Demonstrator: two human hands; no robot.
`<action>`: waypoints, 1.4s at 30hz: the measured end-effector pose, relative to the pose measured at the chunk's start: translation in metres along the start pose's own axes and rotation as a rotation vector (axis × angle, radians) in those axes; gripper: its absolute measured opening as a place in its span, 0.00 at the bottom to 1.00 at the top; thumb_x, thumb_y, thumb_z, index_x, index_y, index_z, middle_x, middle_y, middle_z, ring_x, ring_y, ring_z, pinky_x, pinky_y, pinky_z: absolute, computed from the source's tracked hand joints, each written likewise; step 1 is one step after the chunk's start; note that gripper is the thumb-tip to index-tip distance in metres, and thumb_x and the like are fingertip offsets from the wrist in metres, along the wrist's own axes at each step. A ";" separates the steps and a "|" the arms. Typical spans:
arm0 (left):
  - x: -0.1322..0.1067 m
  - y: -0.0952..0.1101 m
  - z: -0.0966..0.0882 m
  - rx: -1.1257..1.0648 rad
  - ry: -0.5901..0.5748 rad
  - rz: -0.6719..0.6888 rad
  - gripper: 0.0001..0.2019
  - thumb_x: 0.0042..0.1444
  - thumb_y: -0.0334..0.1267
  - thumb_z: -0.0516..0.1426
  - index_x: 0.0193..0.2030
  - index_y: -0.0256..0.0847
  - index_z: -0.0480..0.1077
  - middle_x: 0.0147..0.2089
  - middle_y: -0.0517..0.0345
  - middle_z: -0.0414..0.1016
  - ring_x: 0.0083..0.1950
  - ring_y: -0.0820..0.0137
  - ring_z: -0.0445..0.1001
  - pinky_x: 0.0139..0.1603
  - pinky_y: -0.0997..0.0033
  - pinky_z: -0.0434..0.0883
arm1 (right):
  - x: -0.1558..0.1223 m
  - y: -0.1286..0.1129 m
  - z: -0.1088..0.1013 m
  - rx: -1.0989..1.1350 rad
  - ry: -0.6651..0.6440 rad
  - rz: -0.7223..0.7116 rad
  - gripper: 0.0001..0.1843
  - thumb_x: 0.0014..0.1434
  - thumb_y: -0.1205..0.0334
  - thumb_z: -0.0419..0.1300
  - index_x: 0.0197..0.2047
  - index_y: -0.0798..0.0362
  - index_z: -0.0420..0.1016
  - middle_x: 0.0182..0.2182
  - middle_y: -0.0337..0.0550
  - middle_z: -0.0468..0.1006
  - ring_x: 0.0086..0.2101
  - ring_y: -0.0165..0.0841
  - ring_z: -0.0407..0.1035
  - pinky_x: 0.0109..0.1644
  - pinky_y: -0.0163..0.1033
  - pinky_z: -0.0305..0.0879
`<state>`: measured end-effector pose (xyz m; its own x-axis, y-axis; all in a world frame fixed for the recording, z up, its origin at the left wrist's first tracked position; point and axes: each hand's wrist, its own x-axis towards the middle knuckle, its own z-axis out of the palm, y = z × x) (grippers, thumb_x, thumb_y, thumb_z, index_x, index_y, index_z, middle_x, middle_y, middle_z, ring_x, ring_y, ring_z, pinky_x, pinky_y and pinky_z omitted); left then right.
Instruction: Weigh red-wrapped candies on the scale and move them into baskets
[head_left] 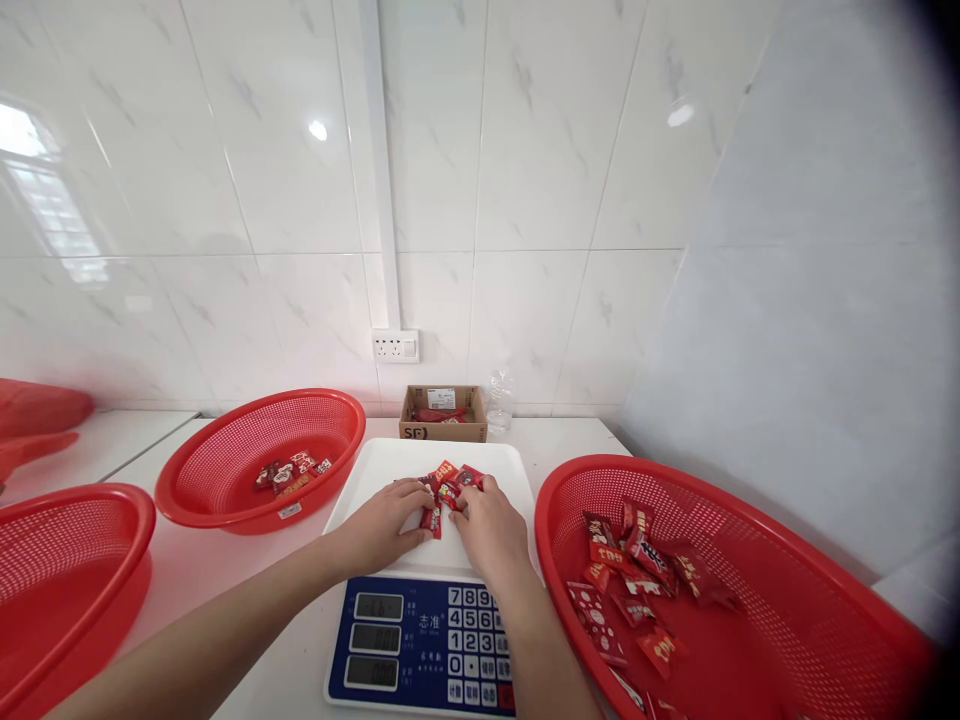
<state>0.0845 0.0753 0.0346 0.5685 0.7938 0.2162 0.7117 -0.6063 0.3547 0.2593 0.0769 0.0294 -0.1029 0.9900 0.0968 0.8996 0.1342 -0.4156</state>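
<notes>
Several small red snack packets (442, 492) lie in a loose pile on the white pan (375, 470) of a digital scale. My left hand (386, 525) reaches in from the left, fingers curled against the packets and thumb near the pile's front. From the right, my right hand (491, 525) grips the other side of the pile with bent fingers and thumb. Some packets are partly hidden by the fingers. In front of the pan is the scale's blue keypad panel (427, 640) with three small displays; my right forearm covers its right edge.
To the right stands a red basket (720, 490) holding several red packets. A second red basket (255, 410) with a few packets is at the back left, and another red basket (75, 500) at the near left. Behind the scale are a cardboard box (444, 432) and a clear plastic bottle (499, 400).
</notes>
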 end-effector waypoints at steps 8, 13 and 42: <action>0.000 0.004 -0.003 -0.021 -0.039 -0.004 0.13 0.52 0.32 0.58 0.45 0.44 0.68 0.51 0.53 0.72 0.57 0.62 0.65 0.58 0.58 0.64 | -0.002 0.001 -0.001 0.043 0.014 -0.017 0.09 0.58 0.61 0.53 0.36 0.48 0.75 0.41 0.43 0.69 0.39 0.34 0.68 0.35 0.35 0.56; 0.000 0.004 -0.005 -0.045 -0.053 -0.003 0.13 0.52 0.31 0.57 0.45 0.44 0.68 0.51 0.55 0.72 0.57 0.63 0.65 0.58 0.60 0.63 | -0.001 -0.001 0.001 0.058 0.036 -0.077 0.19 0.60 0.66 0.47 0.47 0.42 0.74 0.43 0.44 0.69 0.42 0.35 0.67 0.39 0.36 0.57; 0.001 0.002 -0.002 -0.075 -0.052 0.006 0.14 0.52 0.33 0.58 0.46 0.45 0.68 0.52 0.54 0.71 0.58 0.62 0.64 0.59 0.60 0.63 | 0.000 0.003 -0.004 -0.042 0.055 -0.019 0.24 0.60 0.71 0.45 0.55 0.44 0.68 0.45 0.50 0.68 0.44 0.39 0.64 0.40 0.38 0.58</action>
<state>0.0853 0.0749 0.0374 0.5945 0.7856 0.1716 0.6768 -0.6041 0.4207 0.2638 0.0767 0.0318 -0.0978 0.9831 0.1546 0.9149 0.1499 -0.3747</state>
